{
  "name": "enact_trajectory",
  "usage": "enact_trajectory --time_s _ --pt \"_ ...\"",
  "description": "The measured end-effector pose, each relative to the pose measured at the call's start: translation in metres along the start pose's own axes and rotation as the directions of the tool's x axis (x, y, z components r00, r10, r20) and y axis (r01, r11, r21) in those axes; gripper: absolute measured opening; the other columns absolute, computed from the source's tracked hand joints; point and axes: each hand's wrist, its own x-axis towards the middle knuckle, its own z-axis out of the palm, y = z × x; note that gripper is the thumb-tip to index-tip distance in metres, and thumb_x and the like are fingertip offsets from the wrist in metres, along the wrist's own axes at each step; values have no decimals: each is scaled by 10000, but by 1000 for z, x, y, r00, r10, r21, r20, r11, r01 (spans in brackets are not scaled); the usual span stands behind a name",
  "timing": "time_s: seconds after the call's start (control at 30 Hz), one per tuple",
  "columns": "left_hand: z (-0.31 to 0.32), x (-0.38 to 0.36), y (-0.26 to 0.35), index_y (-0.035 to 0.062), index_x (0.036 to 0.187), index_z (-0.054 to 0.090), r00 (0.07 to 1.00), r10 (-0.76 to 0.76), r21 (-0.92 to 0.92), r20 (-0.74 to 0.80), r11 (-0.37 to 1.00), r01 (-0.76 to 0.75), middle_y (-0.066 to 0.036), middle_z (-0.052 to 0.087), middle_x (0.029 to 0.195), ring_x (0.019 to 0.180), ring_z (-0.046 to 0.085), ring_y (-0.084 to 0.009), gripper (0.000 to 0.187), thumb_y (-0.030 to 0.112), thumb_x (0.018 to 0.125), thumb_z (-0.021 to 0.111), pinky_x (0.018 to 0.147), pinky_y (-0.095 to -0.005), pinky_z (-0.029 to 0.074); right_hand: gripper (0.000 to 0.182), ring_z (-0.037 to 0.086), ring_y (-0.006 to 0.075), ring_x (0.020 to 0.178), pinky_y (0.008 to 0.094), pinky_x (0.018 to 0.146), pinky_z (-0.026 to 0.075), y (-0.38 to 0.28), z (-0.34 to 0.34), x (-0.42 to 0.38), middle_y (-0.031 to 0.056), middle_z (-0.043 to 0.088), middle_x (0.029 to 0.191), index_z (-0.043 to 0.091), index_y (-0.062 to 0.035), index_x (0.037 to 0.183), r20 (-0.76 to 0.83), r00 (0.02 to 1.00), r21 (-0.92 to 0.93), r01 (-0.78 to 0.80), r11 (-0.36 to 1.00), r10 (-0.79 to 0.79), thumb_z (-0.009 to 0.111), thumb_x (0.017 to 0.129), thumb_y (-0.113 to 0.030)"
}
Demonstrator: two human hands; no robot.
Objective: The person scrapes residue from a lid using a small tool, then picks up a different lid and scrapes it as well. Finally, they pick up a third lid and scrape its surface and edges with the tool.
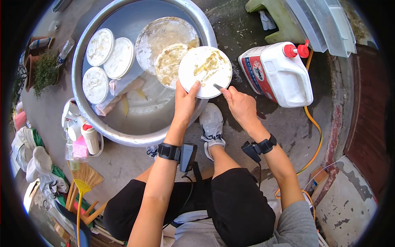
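A round white lid (220, 74) with brownish stains is held over the right rim of a large metal basin (84, 109). My left hand (186, 101) grips its lower left edge, thumb on top. In my right hand (239, 103), closed, is a small dark scraping tool (217, 87), its tip at the lid's lower right edge. Behind the held lid lie a smaller stained lid (166, 66) and a big round stained lid (158, 37). Several white lids (100, 47) lie at the basin's left, beside a pinkish cloth (111, 103) in the water.
A white detergent jug (290, 78) with a red cap lies right of the basin, by an orange hose (316, 123). Cups and bottles (90, 138), a yellow broom (84, 181) and a potted plant (45, 74) are at left. A green stool (284, 20) stands at upper right.
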Motion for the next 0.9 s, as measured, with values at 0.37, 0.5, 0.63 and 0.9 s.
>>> enact_trajectory --time_s 0.37,0.5,0.63,0.9 --pt "-3 1 -2 -13 1355 372 1000 -11 21 21 1000 11 -115 539 1278 1158 519 -169 499 145 939 598 1001 -310 404 446 580 373 536 460 462 407 1 -3 -4 147 556 557 503 -76 737 -15 1000 22 6 1000 -5 434 992 -435" --pt "-2 0 1 -11 1353 374 1000 -2 29 31 1000 2 -118 535 1282 1158 519 -169 497 145 938 599 997 -309 408 466 586 372 542 463 465 415 5 -9 9 154 551 549 512 -71 740 -70 991 17 -110 994 111 415 996 -448" --pt "-1 1 -2 -5 1333 402 1000 -7 -16 19 1000 8 -108 559 1253 1134 540 -161 474 135 930 609 975 -300 427 442 598 375 569 470 493 428 -6 -1 -3 160 592 602 537 -76 785 53 999 42 -7 999 5 419 994 -447" --pt "0 -4 29 -9 1271 437 991 -134 -255 16 958 134 -136 591 1185 1093 584 -186 480 68 862 677 931 -307 478 403 649 295 660 391 572 455 6 -10 16 85 677 711 557 -60 824 -75 987 470 -92 878 144 418 1012 -389"
